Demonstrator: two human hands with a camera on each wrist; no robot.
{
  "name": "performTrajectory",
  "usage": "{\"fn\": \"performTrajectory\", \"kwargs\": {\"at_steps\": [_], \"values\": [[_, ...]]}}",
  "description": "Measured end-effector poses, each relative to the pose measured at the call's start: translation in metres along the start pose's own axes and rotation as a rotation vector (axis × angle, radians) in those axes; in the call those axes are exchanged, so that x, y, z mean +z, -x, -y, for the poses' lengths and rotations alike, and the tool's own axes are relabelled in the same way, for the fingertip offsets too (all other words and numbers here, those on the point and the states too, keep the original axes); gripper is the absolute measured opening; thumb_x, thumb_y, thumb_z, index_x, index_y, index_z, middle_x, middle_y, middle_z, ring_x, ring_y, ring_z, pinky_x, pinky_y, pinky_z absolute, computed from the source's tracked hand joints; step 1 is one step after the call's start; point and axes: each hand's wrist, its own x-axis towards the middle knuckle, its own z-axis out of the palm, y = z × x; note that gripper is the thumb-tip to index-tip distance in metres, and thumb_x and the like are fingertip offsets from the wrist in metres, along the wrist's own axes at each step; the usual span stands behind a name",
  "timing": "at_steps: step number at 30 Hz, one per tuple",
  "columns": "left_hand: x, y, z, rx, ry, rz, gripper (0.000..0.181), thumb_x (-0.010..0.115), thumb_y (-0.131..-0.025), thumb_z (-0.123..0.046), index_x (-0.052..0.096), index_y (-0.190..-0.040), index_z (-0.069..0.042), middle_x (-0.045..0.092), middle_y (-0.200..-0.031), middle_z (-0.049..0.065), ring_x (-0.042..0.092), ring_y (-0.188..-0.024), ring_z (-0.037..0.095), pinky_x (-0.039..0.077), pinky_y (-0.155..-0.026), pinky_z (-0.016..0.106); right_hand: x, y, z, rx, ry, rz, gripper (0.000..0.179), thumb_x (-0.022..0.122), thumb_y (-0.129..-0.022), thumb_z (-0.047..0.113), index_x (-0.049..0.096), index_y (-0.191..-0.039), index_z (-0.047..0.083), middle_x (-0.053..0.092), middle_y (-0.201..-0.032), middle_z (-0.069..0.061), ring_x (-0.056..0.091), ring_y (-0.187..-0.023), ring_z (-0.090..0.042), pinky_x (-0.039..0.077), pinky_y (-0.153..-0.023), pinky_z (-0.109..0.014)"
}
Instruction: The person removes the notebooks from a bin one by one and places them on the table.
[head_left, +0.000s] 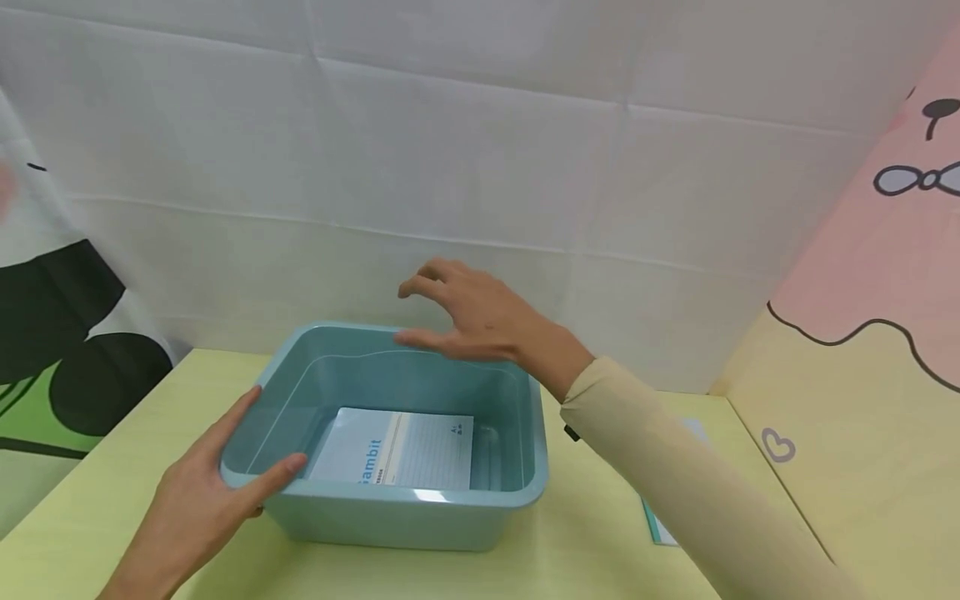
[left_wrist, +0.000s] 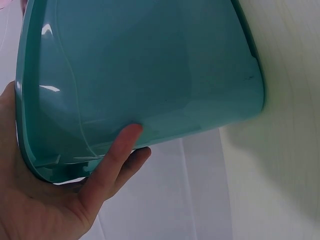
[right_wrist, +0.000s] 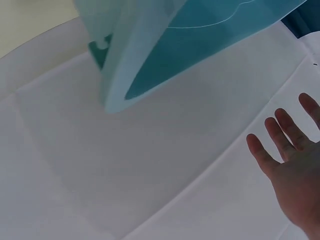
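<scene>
The left hand (head_left: 187, 504) had its grip on one blue basin (head_left: 390, 521); the right hand (head_left: 476, 317), grip wide, hovered nearby. Inside lay one notebook (head_left: 427, 454) lettered "ambit", its initial partly hidden.

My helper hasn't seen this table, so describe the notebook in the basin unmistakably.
On the yellow table stands a blue-green basin, its near left corner gripped by the left hand. Inside, at the bottom, lies the pale notebook with blue lettering. Being inside sets it apart from the teal-edged item outside, partly hidden by the beige sleeve.
</scene>
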Motion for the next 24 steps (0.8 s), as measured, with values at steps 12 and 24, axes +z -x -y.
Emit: {"fn": "performTrajectory", "kwargs": {"at_steps": [12,24], "values": [[-0.001,-0.002,-0.001,-0.018,0.002,0.024,0.112,0.066,-0.093,-0.068,-0.006,-0.168,-0.028,0.018,-0.166,0.037,0.041,-0.130,0.059,0.064,-0.080,0.054,0.012,-0.022,0.016,-0.038,0.015,0.033,0.058,0.059,-0.098,0.064,0.056,-0.146,0.033,0.052,-0.151,0.003,0.051,-0.138,-0.016,0.048,-0.114,-0.038],[-0.002,0.000,-0.002,-0.021,0.004,0.026,0.112,0.066,-0.092,-0.068,-0.006,-0.168,-0.028,0.020,-0.166,0.037,0.043,-0.128,0.058,0.064,-0.078,0.051,0.024,-0.039,0.030,-0.080,0.033,0.079,0.060,0.057,-0.098,0.065,0.055,-0.147,0.032,0.051,-0.150,0.004,0.050,-0.137,-0.015,0.048,-0.113,-0.037]]}}
